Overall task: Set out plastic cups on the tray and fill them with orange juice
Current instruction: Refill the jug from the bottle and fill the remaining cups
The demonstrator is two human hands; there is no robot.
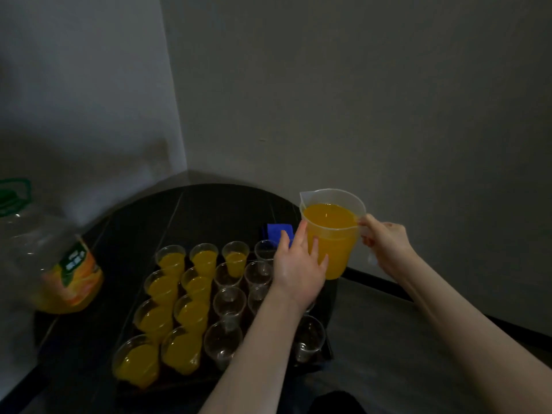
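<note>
- While the right hand (385, 246) grips the handle of a clear plastic measuring jug (333, 231), fingers curled round it, the jug is held upright in the air above the right far edge of the round dark table (143, 222).
- Orange juice (330, 218) fills the jug to a little below the rim; its spout points far-left.
- The left hand (298, 267) lies against the jug's near-left side, fingers straight and slightly spread, touching the wall without wrapping it.
- On the table sits a dark tray (328, 348) carrying clear plastic cups in rows.
- The filled cups (165, 288) take up the two left columns, plus one at the far end of the third column.
- The empty cups (230, 300) stand in the rest of the third column and in the right column, partly hidden by the left forearm.
- A large juice bottle (59, 264) with a green handle and orange label stands at the table's left edge, nearly drained.
- A blue cloth (279, 230) lies beyond the tray, just behind the left hand's fingertips.
</note>
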